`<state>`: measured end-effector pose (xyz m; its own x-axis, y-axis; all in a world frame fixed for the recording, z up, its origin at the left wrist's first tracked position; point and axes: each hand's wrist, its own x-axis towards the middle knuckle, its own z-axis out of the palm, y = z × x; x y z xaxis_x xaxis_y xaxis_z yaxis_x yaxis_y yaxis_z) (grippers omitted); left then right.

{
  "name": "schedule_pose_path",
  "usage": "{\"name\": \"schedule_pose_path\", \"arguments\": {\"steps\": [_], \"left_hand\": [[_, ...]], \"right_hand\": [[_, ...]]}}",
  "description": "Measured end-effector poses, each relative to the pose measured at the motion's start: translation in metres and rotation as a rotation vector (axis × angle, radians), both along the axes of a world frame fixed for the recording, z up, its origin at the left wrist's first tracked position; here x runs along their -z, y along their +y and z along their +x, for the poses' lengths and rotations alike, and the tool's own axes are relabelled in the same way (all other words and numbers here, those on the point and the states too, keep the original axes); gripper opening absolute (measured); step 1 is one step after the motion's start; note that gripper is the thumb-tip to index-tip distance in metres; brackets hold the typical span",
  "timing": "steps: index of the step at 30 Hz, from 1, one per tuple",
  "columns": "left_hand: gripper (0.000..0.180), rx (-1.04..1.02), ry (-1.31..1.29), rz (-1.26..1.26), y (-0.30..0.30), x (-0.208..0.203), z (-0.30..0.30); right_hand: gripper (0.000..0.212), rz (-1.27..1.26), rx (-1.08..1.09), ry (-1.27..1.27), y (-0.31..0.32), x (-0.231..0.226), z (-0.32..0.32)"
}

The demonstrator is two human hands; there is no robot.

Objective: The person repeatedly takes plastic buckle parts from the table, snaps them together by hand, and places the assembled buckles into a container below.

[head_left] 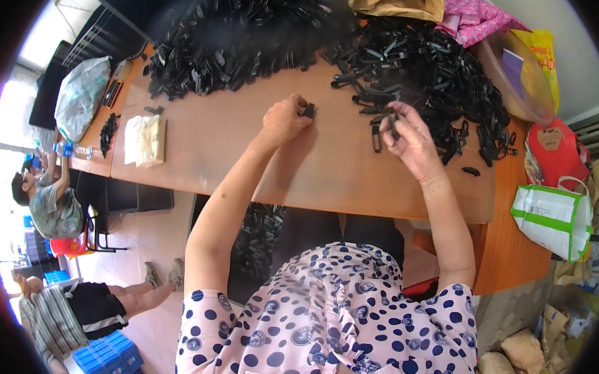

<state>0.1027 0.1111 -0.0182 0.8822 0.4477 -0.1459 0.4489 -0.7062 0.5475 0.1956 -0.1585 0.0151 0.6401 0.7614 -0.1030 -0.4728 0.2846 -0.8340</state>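
Note:
My left hand is raised over the brown table, its fingers closed on a small black plastic piece. To its right, at the near edge of the right-hand heap, my right hand pinches another narrow dark piece between thumb and fingers. A big pile of black plastic pieces spreads across the far left of the table. The right-hand heap holds longer, frame-like black pieces. One loose piece lies just left of my right fingers, and another lies nearer the front edge.
A pale packet and a plastic bag are at the left. On the right stand a clear tub, a red bag and a green-white bag. More black pieces sit below the table. Two people are at left.

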Motion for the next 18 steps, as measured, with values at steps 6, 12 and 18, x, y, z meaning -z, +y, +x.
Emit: {"name": "schedule_pose_path", "arguments": {"steps": [6,12,18], "left_hand": [[0.027,0.155,-0.053,0.155,-0.004,0.009,-0.028],[0.025,0.195,0.066,0.16,-0.02,-0.015,-0.041],[0.034,0.206,-0.028,0.185,-0.02,-0.012,-0.022]], "right_hand": [[0.021,-0.19,-0.181,-0.146,0.01,0.023,-0.046],[0.019,-0.273,-0.145,-0.146,0.005,0.04,-0.061],[0.02,-0.282,-0.178,-0.141,0.0,0.048,-0.07]]}}
